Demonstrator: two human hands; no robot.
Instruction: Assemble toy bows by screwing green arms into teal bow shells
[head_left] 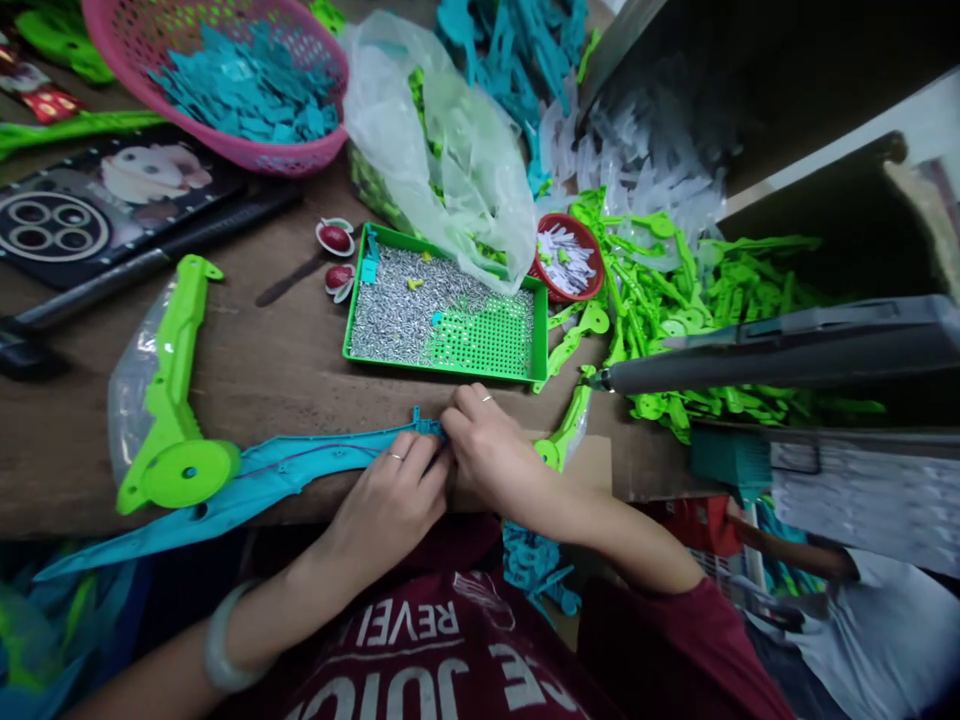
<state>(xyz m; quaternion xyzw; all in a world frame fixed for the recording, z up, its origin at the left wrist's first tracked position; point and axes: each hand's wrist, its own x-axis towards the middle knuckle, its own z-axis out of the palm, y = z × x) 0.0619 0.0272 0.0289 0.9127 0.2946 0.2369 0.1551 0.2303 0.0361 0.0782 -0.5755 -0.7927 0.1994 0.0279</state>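
A long blue plastic sword-shaped piece (322, 455) lies along the table's front edge, its pointed end sticking out past the edge at the left. A thin dark wire runs along it. My left hand (397, 490), with a ring, is closed on its right end. There my right hand (491, 445) meets it, fingers bent around the same end; the fingertips are partly hidden. A lime-green plastic piece with a clear blade (184, 400) rests at the left, its round hub over the blue piece. Another lime-green piece (574, 420) lies just right of my right hand.
A green tray (480, 372) of small screws sits beyond my hands. Behind are a pink basket (322, 150) of blue parts, a plastic bag (450, 150) and a red bowl (592, 285). An electric screwdriver (750, 362) juts in from the right. A co-worker (885, 620) is lower right.
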